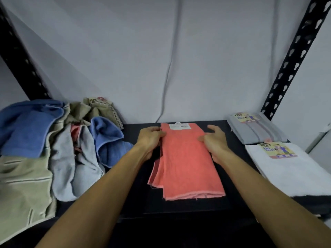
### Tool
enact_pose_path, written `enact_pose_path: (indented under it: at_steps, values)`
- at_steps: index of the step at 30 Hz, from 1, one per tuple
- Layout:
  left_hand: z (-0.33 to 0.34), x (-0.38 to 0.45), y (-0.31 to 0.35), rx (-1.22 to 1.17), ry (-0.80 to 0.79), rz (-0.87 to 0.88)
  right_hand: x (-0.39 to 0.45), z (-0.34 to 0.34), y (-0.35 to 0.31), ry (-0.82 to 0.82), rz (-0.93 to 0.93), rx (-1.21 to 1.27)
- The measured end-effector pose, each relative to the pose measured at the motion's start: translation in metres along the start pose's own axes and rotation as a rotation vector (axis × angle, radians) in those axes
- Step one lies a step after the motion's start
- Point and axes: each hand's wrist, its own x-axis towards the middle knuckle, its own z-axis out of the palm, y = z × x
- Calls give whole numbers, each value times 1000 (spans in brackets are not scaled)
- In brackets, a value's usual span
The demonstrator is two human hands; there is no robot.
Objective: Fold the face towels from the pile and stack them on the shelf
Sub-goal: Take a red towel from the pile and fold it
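A coral face towel [186, 163] lies folded lengthwise in the middle of the dark shelf [193, 206], its white label at the far end. My left hand [152, 138] grips the towel's left edge near the far end. My right hand [214, 138] holds the right edge opposite, thumb on the cloth. At the left lies a loose pile of towels [53, 145] in blue, grey, olive and pale green. On the right rest a folded grey towel [256, 129] and, nearer me, a folded white towel [290, 169], both with paper labels.
Black perforated shelf posts rise at the back left [19, 56] and back right [293, 56]. A grey wall with a thin cable [168, 72] stands right behind the shelf. Bare shelf shows in front of the coral towel.
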Motion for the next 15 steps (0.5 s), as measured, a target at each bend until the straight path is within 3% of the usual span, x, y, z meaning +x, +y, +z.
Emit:
enact_pose_path:
  at_steps: [2, 5, 7, 10, 13, 15]
  values:
    - [-7, 2, -10, 75, -44, 18, -7, 1, 4, -10, -79, -238]
    - [-23, -3, -22, 212, -63, 87, -25, -2, 8, 26, -390, -670]
    - [-35, -17, -26, 311, -38, 144, -52, -4, 12, -54, -632, -710]
    - [-54, -53, -30, 442, -39, 147, -101, -10, 22, -315, -889, -788]
    - [-60, -85, -31, 508, -95, 103, -121, -13, 36, -450, -975, -971]
    - [-59, -97, -35, 541, -122, 122, -121, -11, 43, -456, -1015, -998]
